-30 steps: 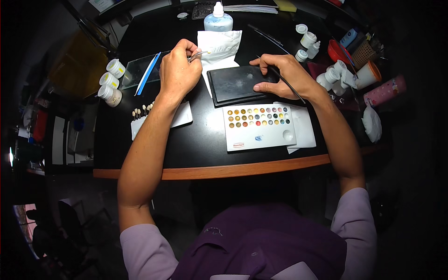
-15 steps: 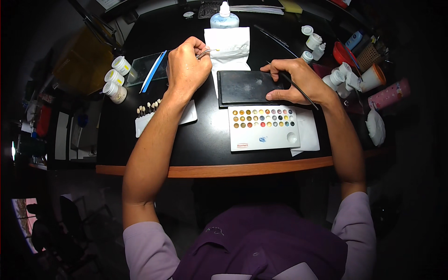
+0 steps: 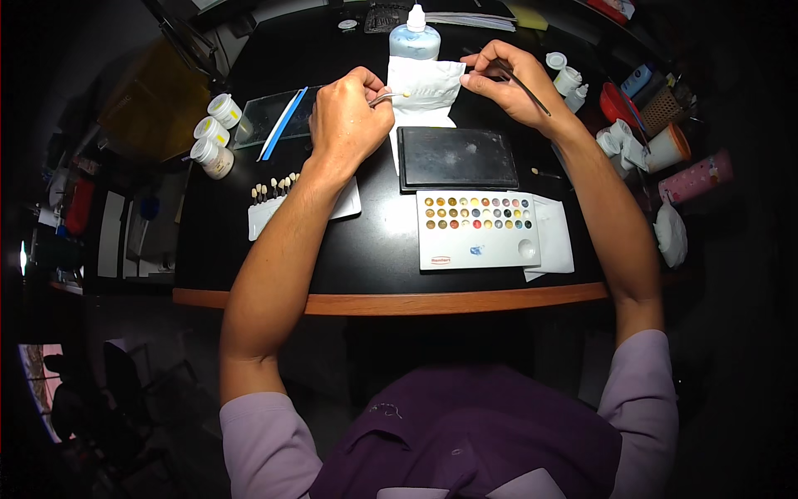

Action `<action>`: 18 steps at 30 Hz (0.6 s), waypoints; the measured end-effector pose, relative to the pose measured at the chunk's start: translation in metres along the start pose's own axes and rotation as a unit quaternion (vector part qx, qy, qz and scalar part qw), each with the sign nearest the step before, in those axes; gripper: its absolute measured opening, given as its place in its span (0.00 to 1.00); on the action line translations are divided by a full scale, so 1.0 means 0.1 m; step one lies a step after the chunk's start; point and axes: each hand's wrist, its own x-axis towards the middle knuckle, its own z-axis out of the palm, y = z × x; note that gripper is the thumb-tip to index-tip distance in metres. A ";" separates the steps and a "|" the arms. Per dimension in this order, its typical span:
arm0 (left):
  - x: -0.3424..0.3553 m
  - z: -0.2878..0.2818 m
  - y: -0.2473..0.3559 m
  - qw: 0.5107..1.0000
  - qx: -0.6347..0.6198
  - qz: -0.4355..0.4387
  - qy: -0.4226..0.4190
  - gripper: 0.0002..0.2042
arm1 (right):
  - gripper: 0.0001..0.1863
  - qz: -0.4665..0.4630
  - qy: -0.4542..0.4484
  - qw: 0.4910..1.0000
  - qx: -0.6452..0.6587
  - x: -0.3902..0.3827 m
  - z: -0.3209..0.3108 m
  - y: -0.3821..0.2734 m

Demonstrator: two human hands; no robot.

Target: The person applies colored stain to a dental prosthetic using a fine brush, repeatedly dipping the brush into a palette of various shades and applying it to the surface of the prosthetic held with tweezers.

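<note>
My left hand (image 3: 345, 121) pinches slim metal tweezers (image 3: 382, 98). At their tip is a small tooth-coloured piece (image 3: 406, 94), probably a dental crown, in front of the white tissue (image 3: 434, 79). My right hand (image 3: 519, 87) pinches the tissue's upper right corner while a thin dark brush (image 3: 532, 98) lies across its fingers. The tissue is partly lifted against a clear bottle of bluish liquid (image 3: 414, 43). Below it lies a closed flat black case (image 3: 457, 158), touching the white palette (image 3: 478, 248) with rows of coloured stain wells.
Left of the case, tooth shade tabs (image 3: 273, 188) stand in a white holder, partly behind my left forearm. Three white jars (image 3: 212, 158) and a glass plate (image 3: 262, 121) sit farther left. A single tab (image 3: 544, 173), bottles, a red bowl (image 3: 613, 101) and cups are at right.
My right hand has left the black case, moved up and away, and taken hold of the tissue's corner, keeping the brush. My left hand still holds the tweezers, nearly in place.
</note>
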 end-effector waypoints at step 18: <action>-0.01 -0.04 0.01 0.997 0.026 0.003 -0.069 0.14 | 0.11 0.040 -0.029 0.996 0.072 0.00 0.02 0.00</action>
